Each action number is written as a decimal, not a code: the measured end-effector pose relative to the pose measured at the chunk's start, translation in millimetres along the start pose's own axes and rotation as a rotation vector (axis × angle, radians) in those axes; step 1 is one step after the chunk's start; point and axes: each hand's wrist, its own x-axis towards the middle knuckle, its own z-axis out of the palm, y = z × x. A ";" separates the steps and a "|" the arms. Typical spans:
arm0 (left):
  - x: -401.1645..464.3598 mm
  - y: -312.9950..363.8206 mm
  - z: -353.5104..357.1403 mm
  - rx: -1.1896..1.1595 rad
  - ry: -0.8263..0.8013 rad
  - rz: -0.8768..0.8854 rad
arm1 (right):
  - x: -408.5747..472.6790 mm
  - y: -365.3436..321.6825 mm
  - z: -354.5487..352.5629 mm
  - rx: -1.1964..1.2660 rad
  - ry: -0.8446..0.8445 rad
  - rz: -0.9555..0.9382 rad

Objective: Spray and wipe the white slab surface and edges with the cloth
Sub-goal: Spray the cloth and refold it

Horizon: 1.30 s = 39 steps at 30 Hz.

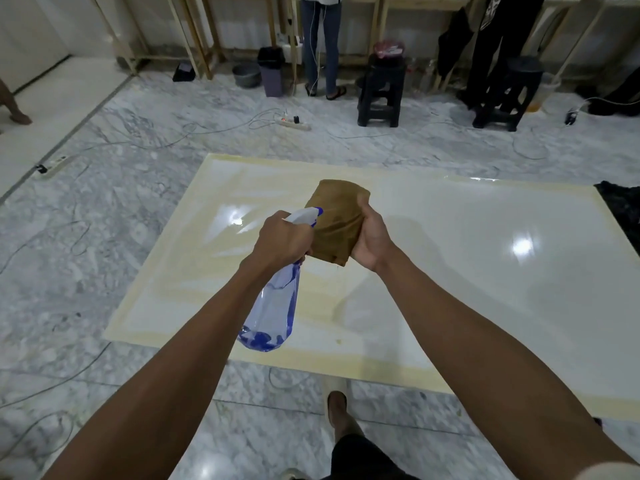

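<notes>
White shiny slab [450, 244] with pale yellow edges lies flat on the grey marble floor [121, 209]. It fills the middle of the view, and lamp light shines back off it in bright spots.

Both hands are held up over the slab, close to each other. The left hand [282, 242] is curled tight round the neck of a see-through blue plastic spray bottle [275, 306]. The bottle hangs down and back from the hand, with a little blue water in its bottom. Its white and blue nozzle [306, 215] points at the cloth and sits just beside it.

The right hand [372, 235] grips a folded brown cloth [337, 221]. The thumb is on the near side, and the fingers wrap round behind it. The cloth stands up in the air, not touching the slab.

A foot [337, 407] of the person stands on the floor just in front of the near edge of the slab.

Far back, two black plastic stools [381, 91] stand by wooden frames [204, 39]. The legs of another person in blue jeans [320, 46] are there too. A white power strip [294, 123] and thin grey cables [156, 140] lie on the floor. A dark cloth pile [620, 209] sits at the right end of the slab.
</notes>
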 end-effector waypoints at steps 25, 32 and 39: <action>298.2 8.0 40.4 -0.104 -0.021 -0.040 | 381.6 -22.6 -169.8 -2.035 0.264 -0.035; 269.6 -22.4 32.6 -0.065 -0.035 -0.086 | 308.6 44.7 -164.6 -2.042 0.166 -0.198; 188.6 -52.5 15.3 -0.048 -0.083 -0.079 | 188.1 130.3 -154.0 -2.082 0.104 -0.282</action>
